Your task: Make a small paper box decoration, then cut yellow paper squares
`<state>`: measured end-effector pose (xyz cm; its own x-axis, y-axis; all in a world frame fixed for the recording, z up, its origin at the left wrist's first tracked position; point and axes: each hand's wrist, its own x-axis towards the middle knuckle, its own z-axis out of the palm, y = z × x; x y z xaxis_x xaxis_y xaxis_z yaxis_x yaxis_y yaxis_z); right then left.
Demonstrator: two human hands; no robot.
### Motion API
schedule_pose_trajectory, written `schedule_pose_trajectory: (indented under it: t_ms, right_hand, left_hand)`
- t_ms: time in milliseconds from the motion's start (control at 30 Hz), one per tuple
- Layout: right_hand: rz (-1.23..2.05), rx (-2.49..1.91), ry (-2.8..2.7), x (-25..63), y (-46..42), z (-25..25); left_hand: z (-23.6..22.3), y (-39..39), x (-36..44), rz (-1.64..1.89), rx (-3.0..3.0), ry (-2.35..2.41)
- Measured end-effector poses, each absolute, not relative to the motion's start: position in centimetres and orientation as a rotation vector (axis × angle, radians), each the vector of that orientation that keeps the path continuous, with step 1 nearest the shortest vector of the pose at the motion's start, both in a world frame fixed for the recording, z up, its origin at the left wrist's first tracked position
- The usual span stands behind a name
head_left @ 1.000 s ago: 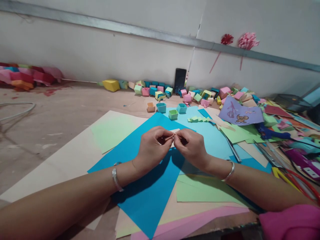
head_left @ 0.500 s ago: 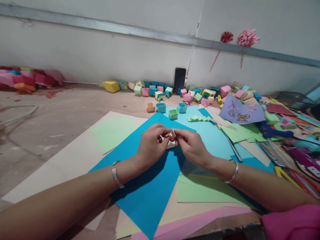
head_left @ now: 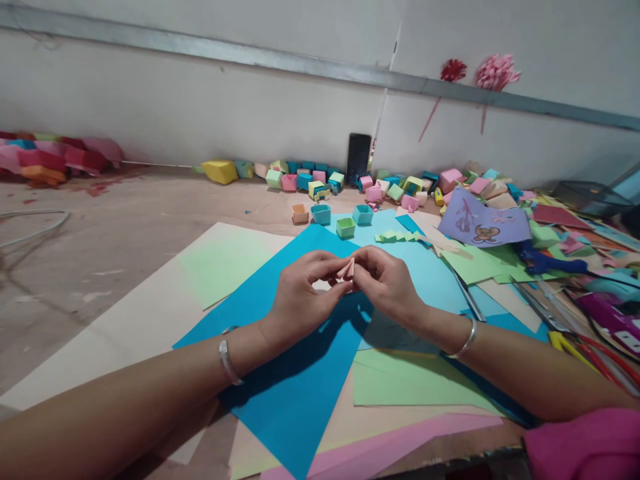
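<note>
A small folded piece of peach paper (head_left: 346,270) is pinched between both hands, its pleats fanned toward the camera. My left hand (head_left: 305,283) grips it from the left with thumb and fingers, and my right hand (head_left: 386,280) closes on it from the right. Fingers hide part of the paper. Both hands are above a large blue sheet (head_left: 295,373). Just beyond them stand small open paper boxes: a green box (head_left: 345,228), a teal box (head_left: 363,215), another teal box (head_left: 321,214) and a peach box (head_left: 300,214).
Coloured paper boxes line the wall around an upright phone (head_left: 359,159). To the right lie a zigzag green strip (head_left: 399,237), scissors (head_left: 467,293), a blue glue gun (head_left: 547,260) and a purple power strip (head_left: 610,320). A pale sheet (head_left: 125,340) lies left.
The peach paper has turned, and its folds now show as a fan. My right fingers have curled and shifted on it; my left fingers have spread slightly.
</note>
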<state>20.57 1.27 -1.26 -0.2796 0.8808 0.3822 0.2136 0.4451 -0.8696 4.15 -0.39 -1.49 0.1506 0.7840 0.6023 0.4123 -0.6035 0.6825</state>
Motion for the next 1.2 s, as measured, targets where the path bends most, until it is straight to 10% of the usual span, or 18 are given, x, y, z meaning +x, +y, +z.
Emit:
schedule_pose_trajectory:
  t_ms: [367,1200]
  right_hand:
    - [0.105,-0.777,-2.224,21.8,1.9,-1.4]
    - [0.276,-0.727,-2.174,22.4,2.8,-1.9]
  left_hand:
    - [-1.1,-0.2,3.6,1.346,2.048,1.219]
    - [-0.6,-0.1,4.0,1.259,1.481,1.111]
